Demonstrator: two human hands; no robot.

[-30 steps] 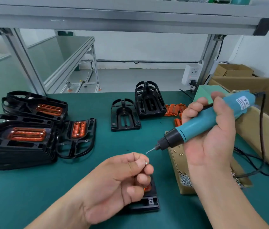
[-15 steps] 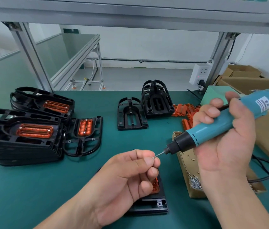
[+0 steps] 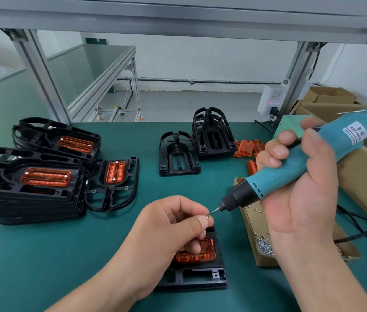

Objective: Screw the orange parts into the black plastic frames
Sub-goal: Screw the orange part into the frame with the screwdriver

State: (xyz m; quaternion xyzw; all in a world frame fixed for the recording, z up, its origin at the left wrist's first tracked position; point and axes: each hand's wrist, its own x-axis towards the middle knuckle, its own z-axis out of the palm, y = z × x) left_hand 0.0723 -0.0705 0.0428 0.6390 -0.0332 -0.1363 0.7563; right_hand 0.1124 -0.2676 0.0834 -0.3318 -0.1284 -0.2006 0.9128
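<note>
My left hand [image 3: 169, 235] pinches a small silver screw [image 3: 207, 216] between thumb and forefinger, right at the bit of a teal electric screwdriver [image 3: 290, 172]. My right hand [image 3: 297, 188] grips that screwdriver, tip pointing down-left. Under my left hand lies a black plastic frame [image 3: 198, 278] with an orange part [image 3: 197, 255] seated in it, partly hidden by my fingers. Two empty black frames [image 3: 178, 154] stand farther back, with loose orange parts [image 3: 247, 147] beside them.
Stacks of black frames fitted with orange parts [image 3: 43, 179] fill the left of the green table [image 3: 31, 255]. A low cardboard tray of screws [image 3: 261, 244] sits by my right wrist. Larger cardboard boxes [image 3: 358, 172] and the screwdriver's cable [image 3: 358, 233] are on the right.
The screwdriver tip and my left hand's screw have come together; a second ago there was a small gap between them. The view has shifted slightly.
</note>
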